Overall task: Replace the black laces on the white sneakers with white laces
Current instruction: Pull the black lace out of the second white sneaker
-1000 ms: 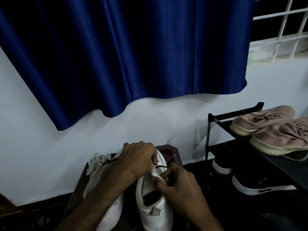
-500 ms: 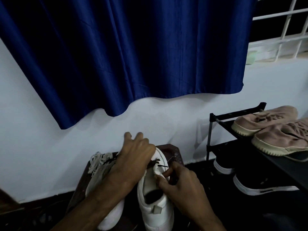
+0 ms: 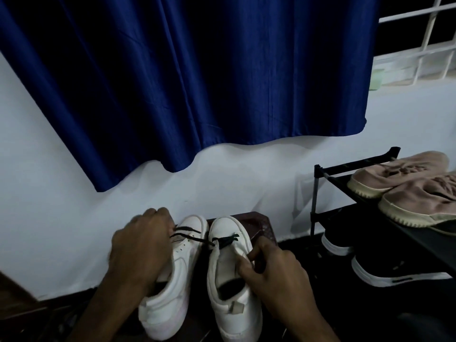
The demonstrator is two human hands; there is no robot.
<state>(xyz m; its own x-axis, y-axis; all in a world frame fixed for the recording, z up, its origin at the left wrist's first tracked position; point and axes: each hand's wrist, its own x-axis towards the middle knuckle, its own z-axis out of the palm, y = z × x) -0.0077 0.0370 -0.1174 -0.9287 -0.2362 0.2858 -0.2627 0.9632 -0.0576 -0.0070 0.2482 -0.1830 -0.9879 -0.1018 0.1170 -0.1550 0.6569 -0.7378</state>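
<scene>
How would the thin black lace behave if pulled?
Probably floppy: the thin black lace kinks between the left hand and the white sneaker on the right. Likely light; it may snag where it threads through the eyelets.

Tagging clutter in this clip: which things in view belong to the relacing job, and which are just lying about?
In the job: two white low-top sneakers, thin black lace, left hand holding it, right hand gripping one sneaker.
Lying about: pink knit shoes, black metal rack, black white-soled sneakers, blue cloth curtain.
</scene>
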